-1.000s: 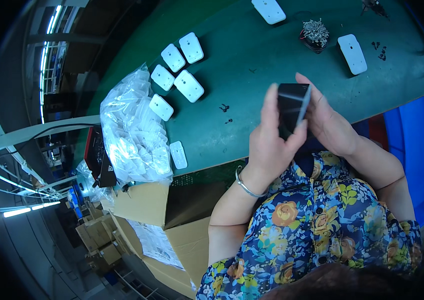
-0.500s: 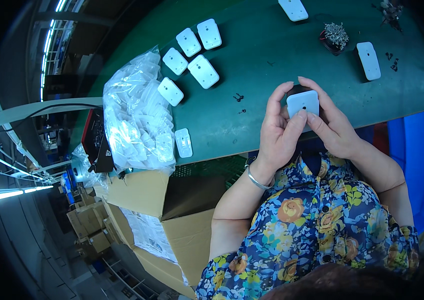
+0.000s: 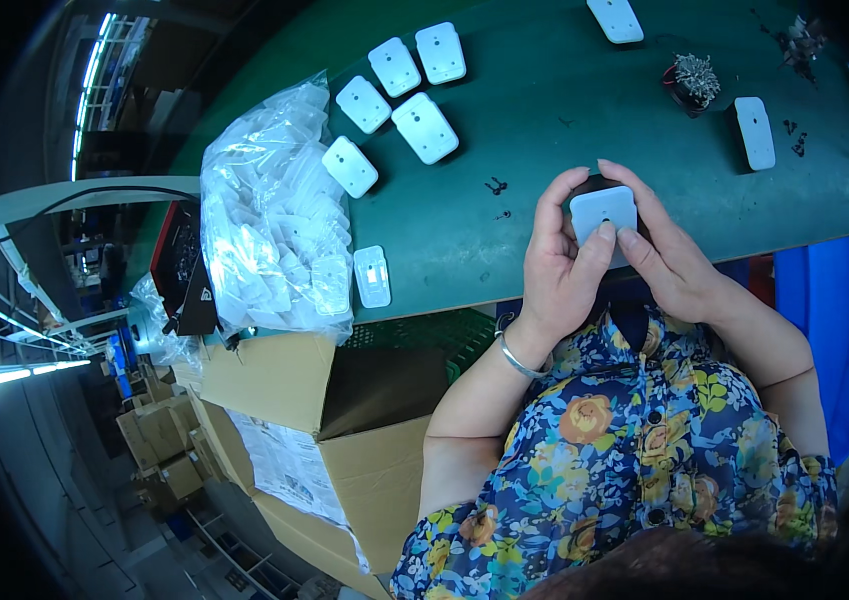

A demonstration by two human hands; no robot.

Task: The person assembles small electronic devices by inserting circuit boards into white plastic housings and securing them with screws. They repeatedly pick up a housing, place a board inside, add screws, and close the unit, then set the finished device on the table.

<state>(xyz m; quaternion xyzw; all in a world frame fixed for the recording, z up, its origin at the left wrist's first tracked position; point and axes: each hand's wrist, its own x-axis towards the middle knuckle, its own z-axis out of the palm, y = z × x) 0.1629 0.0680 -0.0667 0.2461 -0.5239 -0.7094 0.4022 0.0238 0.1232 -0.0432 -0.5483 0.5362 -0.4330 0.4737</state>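
Note:
Near the table's front edge, both my hands close around a white rounded rectangular plastic casing (image 3: 602,207) with a dark hole in its face. My left hand (image 3: 563,262) wraps its left side, thumb pressed on the lower part. From the other side, my right hand (image 3: 673,262) grips it with its thumb beside the left one. The underside of the casing is hidden by my fingers. Similar white casings (image 3: 426,128) lie in a group to the left. Another casing (image 3: 754,133) rests to the right, and one more casing (image 3: 616,20) is at the far edge of view.
A clear bag of translucent plastic parts (image 3: 280,220) stands at the left, one clear part (image 3: 372,277) beside it. An open cardboard box (image 3: 375,470) sits below the green table (image 3: 515,110). A pot of small metal pieces (image 3: 695,82) and dark small parts (image 3: 497,186) are on the table.
The view has shifted slightly, so the table items appear displaced. My hands still hold the white casing in nearly the same pose.

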